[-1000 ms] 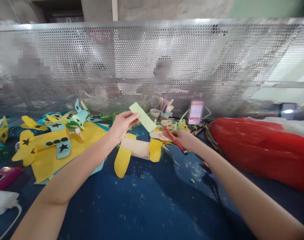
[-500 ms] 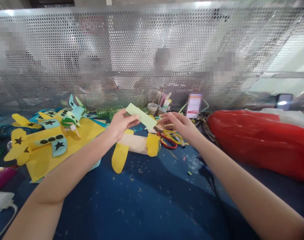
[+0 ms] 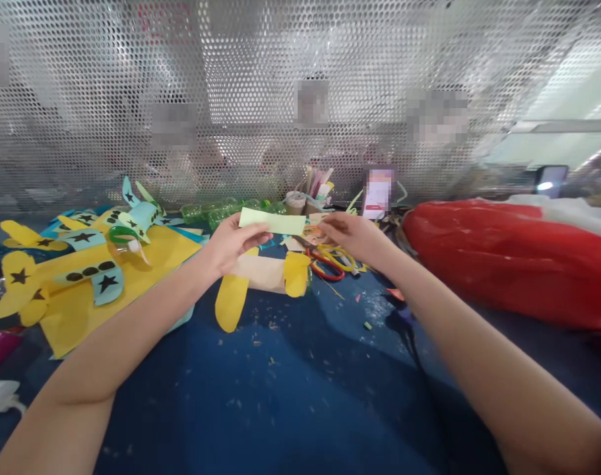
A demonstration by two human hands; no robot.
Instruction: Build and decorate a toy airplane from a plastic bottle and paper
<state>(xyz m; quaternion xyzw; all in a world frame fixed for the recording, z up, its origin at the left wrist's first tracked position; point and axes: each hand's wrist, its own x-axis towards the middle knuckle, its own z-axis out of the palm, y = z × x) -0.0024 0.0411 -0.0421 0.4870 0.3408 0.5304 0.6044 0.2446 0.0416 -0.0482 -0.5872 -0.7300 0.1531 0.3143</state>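
Observation:
In the middle, my left hand [image 3: 233, 243] pinches the left end of a pale green paper strip [image 3: 275, 222], held nearly level above the table. Just right of the strip, apart from its free end, is my right hand [image 3: 352, 234]. Its fingers are curled together, and whatever may be between the fingertips is too small to make out. Below the strip lies a beige paper-wrapped bottle [image 3: 263, 272] with yellow paper wings, shaped like a plane. Scissors with red handles [image 3: 327, 267] and scissors with yellow handles [image 3: 340, 258] lie beneath my right hand.
Decorated paper planes [image 3: 85, 270] sit on yellow sheets at left. Green bottles [image 3: 231, 212], a cup of sticks [image 3: 295, 202] and a propped phone [image 3: 378, 192] stand along a perforated metal screen [image 3: 260, 79]. A red plastic bag [image 3: 503, 264] fills the right. Scraps dot the blue table [image 3: 260, 396].
The green strip has turned from slanting to nearly level. My right hand's fingers have drawn together from a looser spread. The view has tilted slightly, shifting the scene.

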